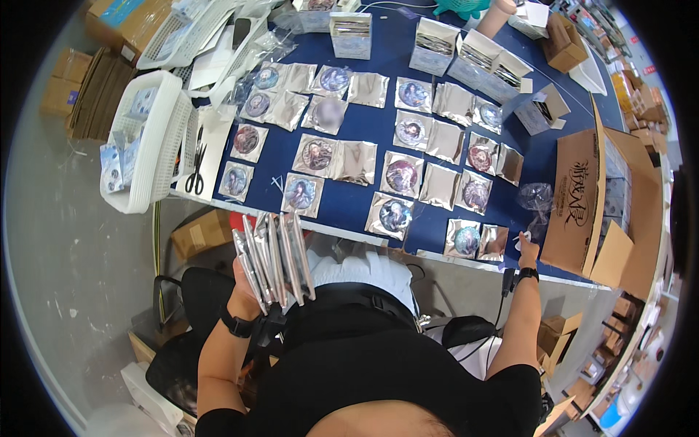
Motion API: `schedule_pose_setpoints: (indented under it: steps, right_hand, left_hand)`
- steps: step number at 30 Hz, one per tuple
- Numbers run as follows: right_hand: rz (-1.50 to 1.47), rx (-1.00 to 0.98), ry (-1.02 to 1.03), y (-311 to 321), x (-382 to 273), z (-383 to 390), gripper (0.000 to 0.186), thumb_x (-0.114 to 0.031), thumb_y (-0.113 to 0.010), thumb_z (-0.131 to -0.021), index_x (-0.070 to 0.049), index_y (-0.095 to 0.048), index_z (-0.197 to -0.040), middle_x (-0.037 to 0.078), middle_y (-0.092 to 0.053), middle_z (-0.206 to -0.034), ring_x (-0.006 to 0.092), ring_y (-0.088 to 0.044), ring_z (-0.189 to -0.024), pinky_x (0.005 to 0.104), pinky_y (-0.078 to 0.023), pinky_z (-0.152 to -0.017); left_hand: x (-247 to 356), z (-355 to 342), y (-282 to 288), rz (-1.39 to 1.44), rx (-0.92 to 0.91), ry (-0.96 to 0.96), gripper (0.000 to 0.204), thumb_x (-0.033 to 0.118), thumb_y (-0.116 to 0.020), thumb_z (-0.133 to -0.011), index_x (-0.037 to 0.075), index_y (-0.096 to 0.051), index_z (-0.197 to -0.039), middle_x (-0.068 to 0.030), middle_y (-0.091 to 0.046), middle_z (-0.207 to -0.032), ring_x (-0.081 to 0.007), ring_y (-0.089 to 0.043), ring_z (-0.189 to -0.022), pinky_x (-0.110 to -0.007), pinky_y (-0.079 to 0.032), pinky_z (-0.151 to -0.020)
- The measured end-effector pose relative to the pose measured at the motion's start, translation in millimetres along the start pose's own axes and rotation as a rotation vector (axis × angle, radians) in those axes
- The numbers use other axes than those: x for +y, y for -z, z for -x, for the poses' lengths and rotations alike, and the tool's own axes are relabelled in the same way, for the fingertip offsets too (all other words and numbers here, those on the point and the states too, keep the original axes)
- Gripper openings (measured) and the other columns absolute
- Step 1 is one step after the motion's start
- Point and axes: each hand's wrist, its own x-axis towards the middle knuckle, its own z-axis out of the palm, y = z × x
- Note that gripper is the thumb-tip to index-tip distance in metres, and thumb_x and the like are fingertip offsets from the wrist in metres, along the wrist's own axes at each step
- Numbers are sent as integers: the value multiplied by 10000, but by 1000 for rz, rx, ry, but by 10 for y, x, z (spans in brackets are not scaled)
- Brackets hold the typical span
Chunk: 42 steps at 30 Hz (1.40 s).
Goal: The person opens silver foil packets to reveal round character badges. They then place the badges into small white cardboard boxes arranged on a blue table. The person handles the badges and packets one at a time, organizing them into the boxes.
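A fanned stack of silver foil packets point(273, 258) stands on edge in my left hand point(244, 297), held over the table's near edge. My right hand point(529, 253) is at the near right edge with its fingers closed; a small whitish thing shows at the fingertips, too small to name. Crumpled clear plastic wrap point(537, 197) lies just beyond it. Nearest to the right hand is a round teal badge point(466, 239) in a clear and silver packet. Rows of similar round picture badges point(401, 175) and plain foil packets point(440, 185) cover the blue table point(349, 199).
Black scissors point(194, 175) lie on a pale board beside white plastic baskets point(164, 175) at the left. Small open boxes of packets point(435, 47) stand along the back. A large open cardboard carton point(571, 211) occupies the right end. A black chair point(196, 306) stands behind my left arm.
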Motion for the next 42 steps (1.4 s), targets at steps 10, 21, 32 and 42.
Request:
schedule_pose_setpoints:
  steps: [10,21,32,42]
  right_hand:
    - [-336,-102,318,-13,-1128,1253,324,-208,-694,-758,-25,-521,-962,43,-556,-698,103,-514,-517,221,-359,-376]
    - [-438,-1217,801,-79,-3319,4831,578,-31,-598,-777,-66,-361,-1303,39,-508,-986,39,-502,-612,175,-407,-486]
    - [-355,-1202,976,-757,-3616,5597,459,-31,-542,-808,-69,-386,-1238,53,-536,-824,101,-506,-693,234,-390,-616]
    - [-371,-1105,908,-947,-3694,5861,424,-29,-527,-821,-66,-393,-1222,48,-532,-802,88,-487,-676,232,-389,-611]
  left_hand:
    - [111,-23,-326,-624,58,-23,799,223,-737,-654,47,-301,-1300,-121,-499,-1162,-227,-563,-1007,-362,-494,-825]
    - [481,-43,-613,-1000,-103,44,643,-7,-710,-627,45,-372,-1171,-103,-554,-1058,-150,-557,-977,-277,-472,-819]
    - [1187,101,-388,-990,-165,81,662,14,-725,-633,40,-352,-1180,-126,-526,-1114,-166,-538,-1032,-310,-470,-859]
    - [1566,82,-251,-1015,-204,123,656,-13,-722,-654,31,-339,-1186,-103,-537,-1084,-141,-541,-1004,-296,-475,-840]
